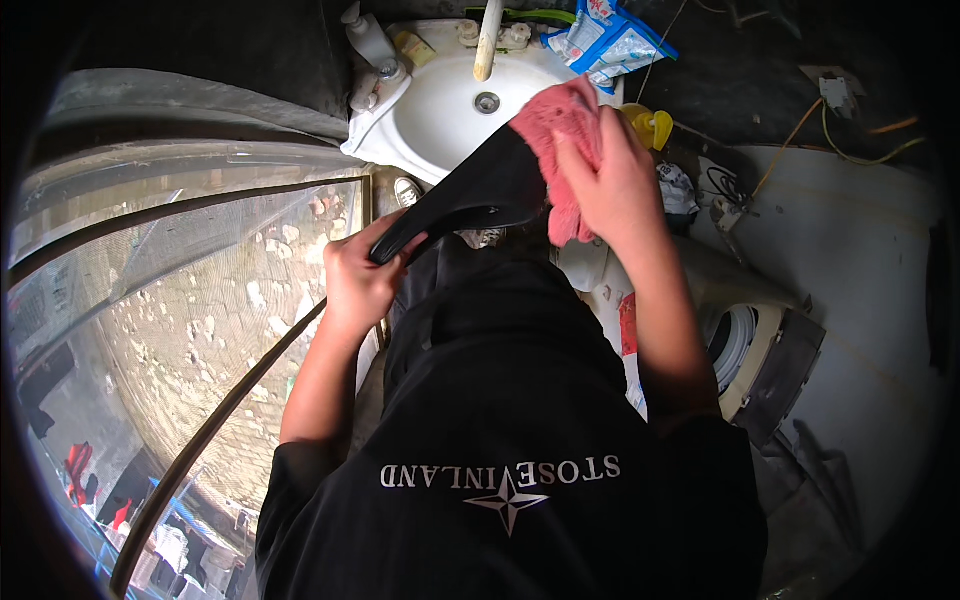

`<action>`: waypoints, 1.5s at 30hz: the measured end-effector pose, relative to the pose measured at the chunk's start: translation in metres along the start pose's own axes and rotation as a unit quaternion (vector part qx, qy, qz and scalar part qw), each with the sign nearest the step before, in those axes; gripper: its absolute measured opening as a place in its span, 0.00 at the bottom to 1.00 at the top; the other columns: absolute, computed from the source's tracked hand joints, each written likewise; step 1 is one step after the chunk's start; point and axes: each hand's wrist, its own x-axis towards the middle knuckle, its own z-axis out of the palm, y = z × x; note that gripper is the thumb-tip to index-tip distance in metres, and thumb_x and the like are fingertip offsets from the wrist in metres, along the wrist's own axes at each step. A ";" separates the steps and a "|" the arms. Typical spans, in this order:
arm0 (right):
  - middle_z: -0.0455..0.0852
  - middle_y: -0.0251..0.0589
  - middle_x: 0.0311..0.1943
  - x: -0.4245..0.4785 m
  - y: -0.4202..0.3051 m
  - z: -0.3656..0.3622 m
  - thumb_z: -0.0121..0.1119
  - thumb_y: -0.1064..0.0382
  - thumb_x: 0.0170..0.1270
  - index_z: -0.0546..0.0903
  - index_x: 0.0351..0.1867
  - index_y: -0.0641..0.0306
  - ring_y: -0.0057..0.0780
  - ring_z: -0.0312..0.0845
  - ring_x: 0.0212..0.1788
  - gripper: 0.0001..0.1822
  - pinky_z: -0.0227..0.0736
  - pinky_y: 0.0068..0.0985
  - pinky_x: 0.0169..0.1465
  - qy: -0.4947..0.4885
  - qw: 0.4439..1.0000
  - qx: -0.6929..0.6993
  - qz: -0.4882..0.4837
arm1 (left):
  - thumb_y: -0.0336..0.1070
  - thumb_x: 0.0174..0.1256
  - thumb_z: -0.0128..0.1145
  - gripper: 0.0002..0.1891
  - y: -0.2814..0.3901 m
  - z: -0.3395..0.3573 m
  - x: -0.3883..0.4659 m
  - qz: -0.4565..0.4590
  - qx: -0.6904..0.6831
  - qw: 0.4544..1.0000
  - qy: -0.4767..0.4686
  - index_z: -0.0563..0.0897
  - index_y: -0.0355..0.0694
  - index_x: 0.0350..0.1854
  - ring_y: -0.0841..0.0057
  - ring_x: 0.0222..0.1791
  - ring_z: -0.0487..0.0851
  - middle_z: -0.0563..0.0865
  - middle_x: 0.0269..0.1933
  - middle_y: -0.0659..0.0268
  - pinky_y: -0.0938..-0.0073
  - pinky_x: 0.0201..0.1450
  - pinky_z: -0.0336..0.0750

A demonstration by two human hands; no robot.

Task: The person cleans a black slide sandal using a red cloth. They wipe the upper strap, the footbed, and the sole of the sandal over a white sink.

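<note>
My left hand (367, 274) grips the narrow end of a glossy black molded piece (472, 191), which looks like plastic. The piece slants up to the right, its broad end beside the front rim of a white washbasin (420, 161). A pink cloth (559, 127) lies against that broad end, with my right hand (611, 180) closed on it; part of the cloth hangs below my fingers. Above the basin's drain juts a pale faucet spout (487, 45). What the fingertips of my right hand touch under the cloth is hidden.
A white pump bottle (367, 34) stands at the basin's back left, a blue-and-white plastic bag (607, 41) at its back right. A yellow pump bottle (645, 124) is beside my right hand. A front-loading washing machine (739, 345) is at right, a screened window (202, 300) at left.
</note>
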 end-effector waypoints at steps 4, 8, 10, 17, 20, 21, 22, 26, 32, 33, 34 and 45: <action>0.93 0.47 0.49 0.002 0.013 -0.003 0.67 0.53 0.82 0.83 0.60 0.68 0.37 0.90 0.49 0.20 0.82 0.33 0.56 0.001 0.962 0.249 0.108 | 0.26 0.69 0.75 0.17 -0.011 0.000 -0.005 -0.060 -0.030 0.998 0.000 0.92 0.34 0.59 0.66 0.43 0.99 0.96 0.41 0.48 0.71 0.44 0.88; 0.94 0.42 0.52 0.001 -0.029 -0.004 0.66 0.53 0.83 0.84 0.61 0.70 0.27 0.89 0.52 0.20 0.82 0.30 0.59 0.044 0.910 0.389 0.136 | 0.25 0.71 0.74 0.15 -0.014 0.012 -0.003 0.090 0.053 0.992 0.076 0.92 0.30 0.57 0.82 0.32 0.92 0.96 0.34 0.59 0.77 0.37 0.84; 0.94 0.49 0.50 0.003 -0.037 0.018 0.65 0.51 0.83 0.83 0.60 0.70 0.38 0.92 0.51 0.21 0.82 0.36 0.59 0.041 0.935 0.345 0.072 | 0.25 0.70 0.74 0.15 -0.005 0.019 0.002 0.138 0.075 0.983 0.099 0.92 0.30 0.58 0.82 0.33 0.93 0.96 0.35 0.57 0.77 0.39 0.85; 0.90 0.60 0.49 0.013 -0.046 0.020 0.66 0.56 0.80 0.80 0.59 0.70 0.60 0.89 0.51 0.19 0.82 0.44 0.56 0.155 0.971 0.183 -0.011 | 0.22 0.74 0.69 0.10 -0.001 0.030 0.001 0.041 -0.092 0.989 0.111 0.91 0.26 0.54 0.78 0.31 0.91 0.94 0.37 0.61 0.73 0.35 0.87; 0.91 0.60 0.50 0.011 -0.026 0.014 0.64 0.54 0.82 0.79 0.59 0.69 0.61 0.89 0.52 0.19 0.82 0.44 0.56 0.152 0.968 0.192 0.043 | 0.26 0.75 0.71 0.12 0.008 0.025 -0.009 -0.026 -0.240 0.964 0.113 0.90 0.26 0.55 0.76 0.33 0.91 0.94 0.37 0.60 0.71 0.36 0.88; 0.91 0.60 0.50 0.009 -0.022 0.014 0.63 0.53 0.83 0.78 0.58 0.69 0.60 0.89 0.53 0.19 0.82 0.44 0.56 0.142 0.965 0.209 0.072 | 0.27 0.75 0.72 0.12 0.013 0.024 -0.011 -0.042 -0.297 0.946 0.125 0.90 0.25 0.54 0.74 0.33 0.92 0.94 0.38 0.59 0.70 0.36 0.88; 0.92 0.57 0.51 0.006 -0.009 0.019 0.63 0.55 0.84 0.78 0.61 0.70 0.53 0.90 0.55 0.19 0.81 0.42 0.59 0.115 0.969 0.193 0.103 | 0.29 0.76 0.72 0.12 0.018 0.021 -0.012 -0.058 -0.351 0.925 0.134 0.89 0.24 0.52 0.71 0.33 0.92 0.94 0.38 0.58 0.68 0.35 0.89; 0.89 0.44 0.63 -0.001 0.018 0.051 0.64 0.58 0.84 0.78 0.72 0.66 0.32 0.88 0.61 0.23 0.80 0.32 0.66 0.085 0.886 0.427 0.159 | 0.31 0.77 0.72 0.12 0.028 0.013 -0.006 -0.046 -0.380 0.914 0.138 0.88 0.24 0.49 0.65 0.33 0.93 0.93 0.40 0.54 0.59 0.33 0.93; 0.88 0.39 0.63 -0.007 -0.019 -0.008 0.63 0.55 0.85 0.77 0.77 0.60 0.27 0.89 0.59 0.26 0.86 0.31 0.60 0.062 0.707 0.640 0.295 | 0.26 0.76 0.70 0.12 -0.007 0.020 -0.008 0.012 -0.154 0.979 0.133 0.91 0.27 0.56 0.78 0.36 0.93 0.95 0.39 0.60 0.72 0.42 0.90; 0.88 0.39 0.63 -0.002 -0.033 -0.009 0.62 0.54 0.85 0.78 0.76 0.61 0.27 0.89 0.59 0.25 0.87 0.30 0.60 0.080 0.732 0.616 0.280 | 0.23 0.73 0.71 0.15 -0.018 0.024 -0.007 0.015 -0.110 0.984 0.143 0.91 0.28 0.59 0.82 0.35 0.91 0.96 0.38 0.60 0.76 0.45 0.87; 0.89 0.39 0.58 -0.002 -0.037 -0.004 0.65 0.54 0.84 0.80 0.70 0.61 0.25 0.88 0.54 0.22 0.84 0.27 0.59 0.083 0.750 0.604 0.258 | 0.23 0.73 0.71 0.15 -0.021 0.029 -0.007 0.037 -0.093 0.985 0.140 0.91 0.28 0.59 0.82 0.35 0.91 0.96 0.38 0.60 0.76 0.45 0.87; 0.90 0.40 0.62 0.009 -0.008 0.032 0.64 0.60 0.85 0.79 0.70 0.70 0.26 0.85 0.63 0.21 0.76 0.28 0.70 0.100 0.849 0.512 0.083 | 0.30 0.77 0.71 0.12 0.014 0.027 -0.013 -0.091 -0.451 0.883 0.089 0.85 0.24 0.49 0.59 0.34 0.93 0.90 0.44 0.50 0.48 0.30 0.95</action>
